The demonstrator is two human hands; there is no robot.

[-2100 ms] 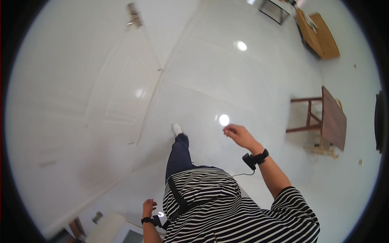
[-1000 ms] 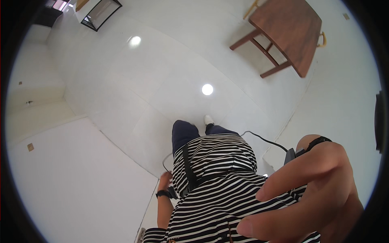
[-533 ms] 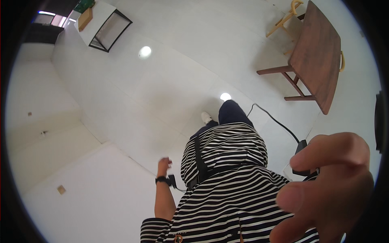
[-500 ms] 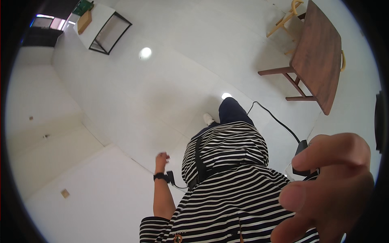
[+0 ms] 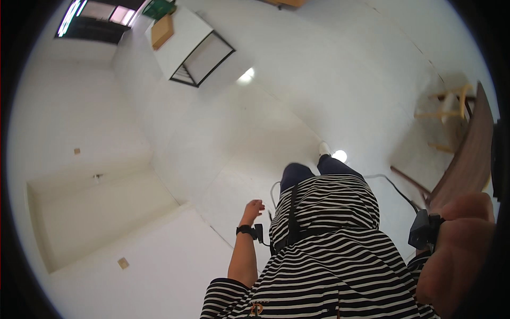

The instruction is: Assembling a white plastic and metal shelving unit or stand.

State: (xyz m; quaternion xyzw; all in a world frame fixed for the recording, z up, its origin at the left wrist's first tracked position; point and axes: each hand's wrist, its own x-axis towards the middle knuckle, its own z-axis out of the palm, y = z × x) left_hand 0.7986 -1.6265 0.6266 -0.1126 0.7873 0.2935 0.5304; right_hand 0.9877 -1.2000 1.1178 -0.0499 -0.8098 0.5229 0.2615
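My left hand (image 5: 254,209) hangs low beside my striped shirt (image 5: 324,255), its fingers loosely bent and a little apart, with nothing in them. A black wristband (image 5: 246,230) with a small black box sits on that wrist. Very close to the view, at the right rim, is my right hand (image 5: 461,239). It is dim and its fingers seem folded; I cannot make out whether it holds anything. A black boxy device (image 5: 423,228) with a cable is next to it.
A brown wooden table (image 5: 467,154) and a light wooden chair (image 5: 451,111) stand at the right. Far left, a white table (image 5: 186,37) with black legs bears a cardboard box (image 5: 162,33) and a green crate (image 5: 158,9). A white wall (image 5: 138,266) runs along the left.
The view has turned, so the room's furniture sits further right. My legs have changed places in a step. My right hand has drawn toward the right rim, its spread fingers no longer showing.
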